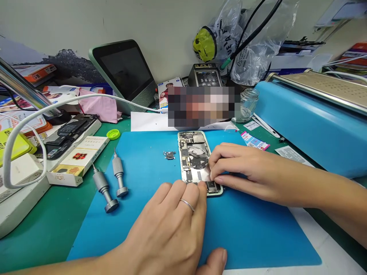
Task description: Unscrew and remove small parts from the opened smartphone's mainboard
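- The opened phone [197,162] lay mid blue mat [143,168], braced at its lower end by flat left hand [172,225] fingers, nothing gripped.
- Right hand [241,170] fingers were curled against its right edge, steadying it; any pinched part could not be told.
- Two screwdrivers [110,179] were laid left, within reach, on the surface.

- green bench [43,225], cluttered L + back
- blue mat [149,214] flat on it, center
- on mat: opened phone [195,160], small part [169,154] just L of it, 2 drivers [110,179] at L edge
- L of mat: boxes [78,160], yellow cap [113,134], white cable [17,133]
- back: tablet [126,74], jar [248,104]
- R: blue machine [312,126], labels [255,141] near it
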A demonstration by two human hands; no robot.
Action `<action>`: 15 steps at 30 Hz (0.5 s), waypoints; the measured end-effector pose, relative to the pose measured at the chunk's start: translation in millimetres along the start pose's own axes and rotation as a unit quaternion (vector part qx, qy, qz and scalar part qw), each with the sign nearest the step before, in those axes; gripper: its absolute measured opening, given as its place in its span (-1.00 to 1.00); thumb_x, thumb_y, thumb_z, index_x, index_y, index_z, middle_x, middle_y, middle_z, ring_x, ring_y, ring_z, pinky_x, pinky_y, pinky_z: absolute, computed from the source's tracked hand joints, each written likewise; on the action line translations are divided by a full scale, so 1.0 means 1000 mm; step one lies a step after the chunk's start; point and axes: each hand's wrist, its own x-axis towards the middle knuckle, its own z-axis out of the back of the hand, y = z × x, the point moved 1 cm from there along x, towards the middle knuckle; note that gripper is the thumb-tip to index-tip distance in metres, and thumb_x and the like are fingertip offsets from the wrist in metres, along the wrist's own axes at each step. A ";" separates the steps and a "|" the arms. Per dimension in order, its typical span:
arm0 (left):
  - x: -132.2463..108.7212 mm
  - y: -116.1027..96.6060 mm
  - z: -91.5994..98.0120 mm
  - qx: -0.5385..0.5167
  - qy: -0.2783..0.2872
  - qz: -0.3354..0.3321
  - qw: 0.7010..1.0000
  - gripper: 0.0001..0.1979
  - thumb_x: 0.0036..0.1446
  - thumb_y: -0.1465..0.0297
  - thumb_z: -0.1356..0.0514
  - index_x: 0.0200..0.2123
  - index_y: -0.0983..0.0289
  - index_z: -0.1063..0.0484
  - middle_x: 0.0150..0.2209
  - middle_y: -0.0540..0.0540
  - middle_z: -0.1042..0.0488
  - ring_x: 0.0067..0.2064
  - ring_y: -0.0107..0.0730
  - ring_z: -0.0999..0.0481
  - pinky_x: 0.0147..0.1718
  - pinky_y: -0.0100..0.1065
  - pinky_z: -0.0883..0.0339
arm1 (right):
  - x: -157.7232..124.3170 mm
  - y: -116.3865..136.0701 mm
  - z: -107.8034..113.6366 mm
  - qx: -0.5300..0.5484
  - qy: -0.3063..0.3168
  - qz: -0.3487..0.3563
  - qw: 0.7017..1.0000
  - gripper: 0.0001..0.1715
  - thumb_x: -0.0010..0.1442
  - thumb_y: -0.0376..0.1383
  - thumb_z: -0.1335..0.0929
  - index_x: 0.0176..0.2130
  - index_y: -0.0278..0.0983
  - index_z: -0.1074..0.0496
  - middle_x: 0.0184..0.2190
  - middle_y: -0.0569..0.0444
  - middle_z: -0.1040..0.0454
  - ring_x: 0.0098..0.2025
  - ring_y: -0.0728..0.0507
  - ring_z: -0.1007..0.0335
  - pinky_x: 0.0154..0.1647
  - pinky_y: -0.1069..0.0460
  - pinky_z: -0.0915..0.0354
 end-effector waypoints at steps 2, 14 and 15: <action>0.000 -0.001 -0.001 0.000 -0.001 0.003 1.000 -0.37 0.47 0.15 -0.04 0.27 0.61 -0.40 -0.13 0.29 -0.58 -0.23 -0.08 -0.50 -0.39 -0.18 -0.34 | 0.000 0.000 0.000 -0.001 0.001 0.003 1.000 -0.68 0.50 -0.20 -0.30 -0.17 -0.18 -0.64 -0.11 -0.03 -0.58 -0.07 -0.18 -0.52 -0.06 -0.04 -0.42; 0.001 0.002 0.001 0.005 -0.014 -0.004 1.000 -0.40 0.49 0.15 -0.03 0.21 0.58 -0.47 -0.15 0.24 -0.58 -0.24 -0.10 -0.46 -0.35 -0.16 -0.32 | 0.000 -0.001 -0.002 -0.017 0.015 0.003 1.000 -0.71 0.51 -0.16 -0.32 -0.16 -0.18 -0.60 -0.09 0.00 -0.55 -0.04 -0.17 -0.52 -0.02 -0.03 -0.39; 0.002 0.002 0.002 0.006 -0.014 -0.005 1.000 -0.40 0.49 0.15 -0.03 0.21 0.59 -0.47 -0.16 0.23 -0.58 -0.24 -0.10 -0.45 -0.35 -0.16 -0.31 | 0.000 -0.001 -0.002 -0.019 0.014 0.004 1.000 -0.71 0.51 -0.16 -0.32 -0.14 -0.18 -0.61 -0.10 0.00 -0.55 -0.04 -0.17 -0.52 -0.03 -0.04 -0.39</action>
